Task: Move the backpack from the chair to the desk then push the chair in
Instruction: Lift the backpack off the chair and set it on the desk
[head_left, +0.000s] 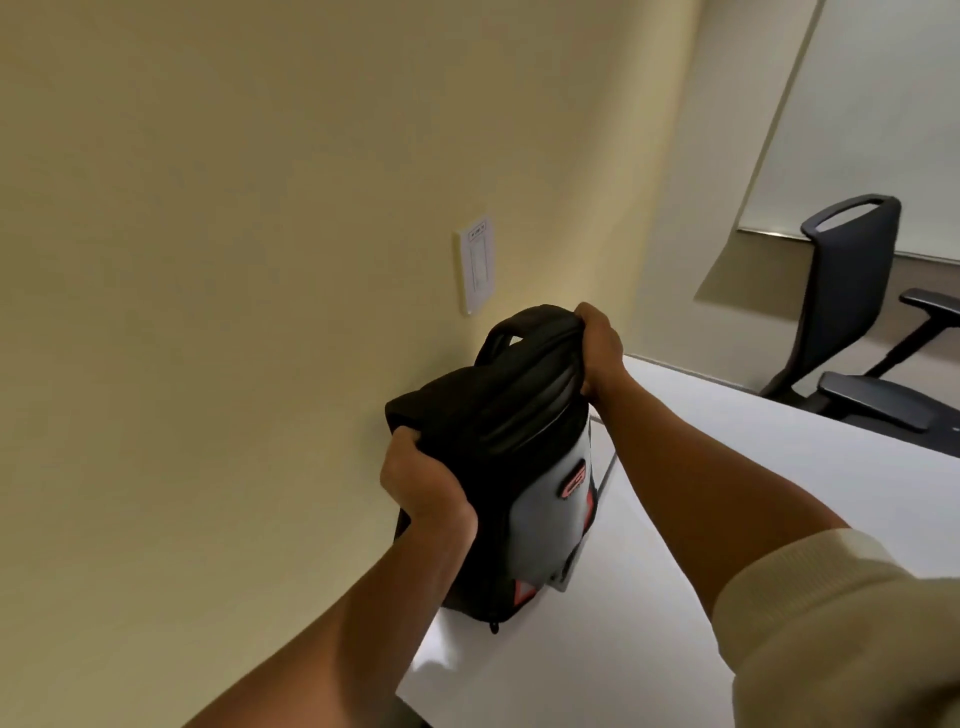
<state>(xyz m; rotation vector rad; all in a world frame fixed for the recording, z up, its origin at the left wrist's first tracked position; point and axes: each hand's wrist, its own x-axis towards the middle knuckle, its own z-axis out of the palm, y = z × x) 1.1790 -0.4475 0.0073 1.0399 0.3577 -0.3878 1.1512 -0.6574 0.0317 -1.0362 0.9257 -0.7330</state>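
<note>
Backpack (524, 457) upright on the desk (727, 493), standing at the desk's far left corner, back pressed against the yellow wall (208, 260) and just below the light switch (475, 265). Base resting on the white top, as far as can be judged; the near bottom edge sits right by the desk's left rim. Left hand (423, 486) clenched around the black fabric on the backpack's left side. Right hand (600, 351) clamped over the top of the backpack, beside its carry handle (506, 332), fingers curled into the fabric.

Placing step nearly finished, by the look of it: bag on the desk but not yet let go. Next move calls for checking that the bag stands steady against the wall, then opening both hands and drawing them back without tipping it. After that, turning to the chair and pushing it in. One black office chair (852, 306) visible beyond the desk's far right edge, well apart from the backpack; cannot tell whether this is the chair meant.
</note>
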